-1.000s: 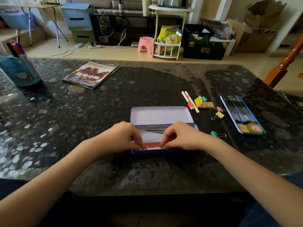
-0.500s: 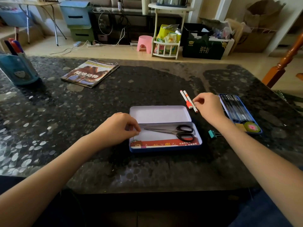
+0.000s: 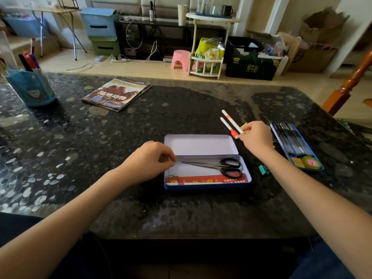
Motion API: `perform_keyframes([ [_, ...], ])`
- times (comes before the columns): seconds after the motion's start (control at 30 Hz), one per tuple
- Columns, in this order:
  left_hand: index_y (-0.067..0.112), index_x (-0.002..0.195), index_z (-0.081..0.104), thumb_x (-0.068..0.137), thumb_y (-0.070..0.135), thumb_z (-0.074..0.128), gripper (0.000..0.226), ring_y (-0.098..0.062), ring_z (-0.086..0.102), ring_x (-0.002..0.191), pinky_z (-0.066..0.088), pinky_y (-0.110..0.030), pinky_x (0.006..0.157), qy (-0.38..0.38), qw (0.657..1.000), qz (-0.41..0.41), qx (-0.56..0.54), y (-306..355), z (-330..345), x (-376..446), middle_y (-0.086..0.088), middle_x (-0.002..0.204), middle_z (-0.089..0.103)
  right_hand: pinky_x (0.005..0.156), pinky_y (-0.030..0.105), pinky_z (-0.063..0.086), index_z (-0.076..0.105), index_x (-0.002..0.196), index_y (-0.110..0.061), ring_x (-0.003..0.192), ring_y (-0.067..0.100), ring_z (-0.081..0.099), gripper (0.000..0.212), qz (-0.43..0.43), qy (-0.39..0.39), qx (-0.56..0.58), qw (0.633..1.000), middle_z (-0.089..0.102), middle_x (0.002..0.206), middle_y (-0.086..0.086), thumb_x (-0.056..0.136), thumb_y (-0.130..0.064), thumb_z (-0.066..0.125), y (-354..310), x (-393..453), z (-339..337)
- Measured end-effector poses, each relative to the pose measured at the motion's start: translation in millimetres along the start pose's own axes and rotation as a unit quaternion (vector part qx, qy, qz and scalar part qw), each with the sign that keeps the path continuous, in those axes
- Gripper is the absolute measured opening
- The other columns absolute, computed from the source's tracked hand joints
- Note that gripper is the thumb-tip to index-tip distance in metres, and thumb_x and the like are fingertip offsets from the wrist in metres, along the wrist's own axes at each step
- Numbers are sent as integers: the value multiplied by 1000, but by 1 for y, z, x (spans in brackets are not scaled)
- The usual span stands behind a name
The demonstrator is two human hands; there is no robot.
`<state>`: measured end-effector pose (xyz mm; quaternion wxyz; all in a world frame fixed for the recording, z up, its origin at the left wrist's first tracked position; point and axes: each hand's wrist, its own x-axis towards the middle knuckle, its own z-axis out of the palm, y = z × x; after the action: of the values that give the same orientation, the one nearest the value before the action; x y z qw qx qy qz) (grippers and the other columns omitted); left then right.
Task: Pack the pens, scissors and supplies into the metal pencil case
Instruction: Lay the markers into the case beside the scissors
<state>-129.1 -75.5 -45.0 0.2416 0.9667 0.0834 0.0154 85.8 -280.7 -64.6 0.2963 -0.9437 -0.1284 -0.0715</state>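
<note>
The metal pencil case (image 3: 248, 174) lies open in front of me, its lid (image 3: 201, 144) flat behind it. Inside are black-handled scissors (image 3: 217, 167) and a red printed strip (image 3: 205, 180) along the near wall. My left hand (image 3: 149, 160) sits at the case's left rim, its curled fingers on the edge. Two white pens with orange bands (image 3: 229, 122) lie behind the case on the right. My right hand (image 3: 255, 135) pinches the near end of the longer pen. A yellow binder clip (image 3: 244, 125) peeks out beside that hand. A teal binder clip (image 3: 263, 169) lies right of the case.
A second blue tin (image 3: 274, 129) at the right holds several black pens, sticky notes and a green tape roll (image 3: 311, 163). A magazine (image 3: 116, 94) and a blue pen holder (image 3: 30, 87) stand at the far left. A wooden chair post (image 3: 346, 89) rises beyond the table's right edge.
Both hands left the red strip in the case. My right hand moved up and right to the two pens and now pinches one; my left hand drew back to the case's left rim.
</note>
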Motion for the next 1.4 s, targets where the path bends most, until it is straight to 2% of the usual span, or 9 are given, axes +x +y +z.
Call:
perform_keyframes([
  [0.13,24,101,69,85,20,66,17,-6,58,82,41,-9,67,101,992,-37,-71,-1,-3,3,10,93,61,61,20,46,71,92,-17,69,11,60,16,-102,-133,63,984,66,74,-2,81,-7,66,-13,-34,-24],
  [0.27,23,113,66,81,23,70,32,-2,60,88,40,-5,66,117,983,-70,-121,-5,-5,4,8,101,66,74,30,56,73,96,-20,80,14,66,18,-165,-276,60,945,71,84,0,81,-10,69,-24,-61,-38],
  [0.5,29,80,75,75,25,76,6,3,62,76,47,-9,68,7,996,-60,-59,-5,-6,-2,16,80,69,77,20,53,71,99,-27,88,7,63,18,-202,-386,-17,900,67,94,-8,85,-18,66,-33,-78,-35],
  [0.7,30,82,76,75,29,75,7,1,63,79,52,-22,81,-113,992,-41,-27,-4,1,2,15,81,72,65,13,46,72,97,-30,80,4,61,18,-197,-434,-49,878,67,89,-10,85,-17,66,-34,-80,-31],
  [0.87,27,88,75,80,28,71,10,0,61,80,45,-9,70,-145,989,-25,-23,-2,2,3,14,86,70,67,11,42,75,100,-27,78,3,58,20,-195,-433,-27,880,65,87,-14,85,-16,66,-34,-81,-25],
  [1.07,27,86,74,82,41,65,17,-6,62,81,48,-17,70,-164,985,-35,-41,-1,2,2,11,86,69,71,8,41,74,104,-24,81,-1,59,25,-187,-441,-18,878,60,84,-23,88,-10,61,-37,-78,-23],
  [1.17,28,91,75,82,41,65,19,-5,61,80,47,-15,69,-142,989,-23,-42,-1,2,3,12,89,69,76,12,39,73,106,-21,83,-2,55,22,-196,-303,4,933,66,97,-13,90,-13,61,-40,-57,-17],
  [1.27,29,96,73,83,39,65,18,-4,59,80,42,-12,67,-125,991,-15,-47,-1,0,2,14,90,68,85,29,48,70,111,-12,96,18,61,24,-158,-114,-21,981,68,110,6,92,-9,55,-37,-16,-8],
  [1.4,28,97,71,84,38,65,18,-3,59,76,40,-12,64,-134,990,-16,-45,-1,0,1,17,81,63,85,43,52,66,114,-9,100,35,60,25,-96,-87,-186,974,66,109,18,91,-10,55,-30,24,7],
])
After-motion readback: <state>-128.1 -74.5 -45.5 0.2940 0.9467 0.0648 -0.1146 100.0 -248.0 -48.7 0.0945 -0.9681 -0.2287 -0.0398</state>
